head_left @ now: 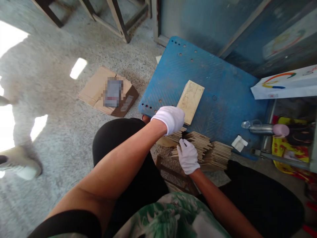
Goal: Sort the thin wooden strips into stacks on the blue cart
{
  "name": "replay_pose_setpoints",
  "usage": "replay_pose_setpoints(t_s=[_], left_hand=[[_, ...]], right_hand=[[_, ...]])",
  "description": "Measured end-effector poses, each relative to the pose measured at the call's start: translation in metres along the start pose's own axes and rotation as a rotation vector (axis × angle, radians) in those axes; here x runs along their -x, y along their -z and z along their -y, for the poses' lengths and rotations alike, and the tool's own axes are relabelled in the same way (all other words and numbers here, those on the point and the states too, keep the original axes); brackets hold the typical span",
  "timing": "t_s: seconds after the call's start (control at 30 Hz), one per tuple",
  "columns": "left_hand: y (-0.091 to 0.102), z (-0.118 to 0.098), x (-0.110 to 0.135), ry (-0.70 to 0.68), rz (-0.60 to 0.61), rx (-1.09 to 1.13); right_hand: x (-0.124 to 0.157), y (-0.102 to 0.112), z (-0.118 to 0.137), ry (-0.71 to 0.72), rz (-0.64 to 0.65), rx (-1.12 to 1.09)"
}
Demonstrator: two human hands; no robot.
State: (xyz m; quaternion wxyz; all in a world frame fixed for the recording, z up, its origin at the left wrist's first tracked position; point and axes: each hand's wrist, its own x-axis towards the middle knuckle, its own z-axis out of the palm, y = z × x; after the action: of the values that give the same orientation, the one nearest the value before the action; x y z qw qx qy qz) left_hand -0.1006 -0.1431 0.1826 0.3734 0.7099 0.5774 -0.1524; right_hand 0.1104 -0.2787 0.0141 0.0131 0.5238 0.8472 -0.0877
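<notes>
Both my hands wear white gloves. My left hand (170,118) is closed on the near end of a pale wooden board (191,101) that lies on the blue platform (223,89). My right hand (188,156) rests on a fanned stack of thin wooden slats (210,153) at the platform's near edge, its fingers curled over the slats. My knees in black trousers frame the stack on both sides.
A flattened cardboard box (109,92) lies on the concrete floor to the left. A clear bottle (257,127) and a white scrap (239,143) sit right of the slats. A metal frame (119,19) stands at the back. Another person's shoe (19,165) is at far left.
</notes>
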Motion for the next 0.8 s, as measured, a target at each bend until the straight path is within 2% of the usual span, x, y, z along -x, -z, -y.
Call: replay_pose_setpoints(t_s=[0.13, 0.27, 0.4, 0.8], left_hand=[[-0.005, -0.005, -0.005, 0.003, 0.016, -0.071], [-0.006, -0.008, -0.008, -0.027, 0.019, -0.119], [-0.006, -0.009, -0.007, -0.036, -0.008, -0.112], [-0.013, -0.010, -0.010, -0.044, 0.009, -0.117]], right_hand=[[-0.005, 0.010, 0.003, -0.016, 0.083, 0.092], [-0.006, 0.013, 0.002, 0.068, 0.192, 0.151], [-0.002, 0.010, 0.003, 0.111, 0.191, 0.139], [-0.002, 0.011, 0.009, 0.106, 0.181, 0.118]])
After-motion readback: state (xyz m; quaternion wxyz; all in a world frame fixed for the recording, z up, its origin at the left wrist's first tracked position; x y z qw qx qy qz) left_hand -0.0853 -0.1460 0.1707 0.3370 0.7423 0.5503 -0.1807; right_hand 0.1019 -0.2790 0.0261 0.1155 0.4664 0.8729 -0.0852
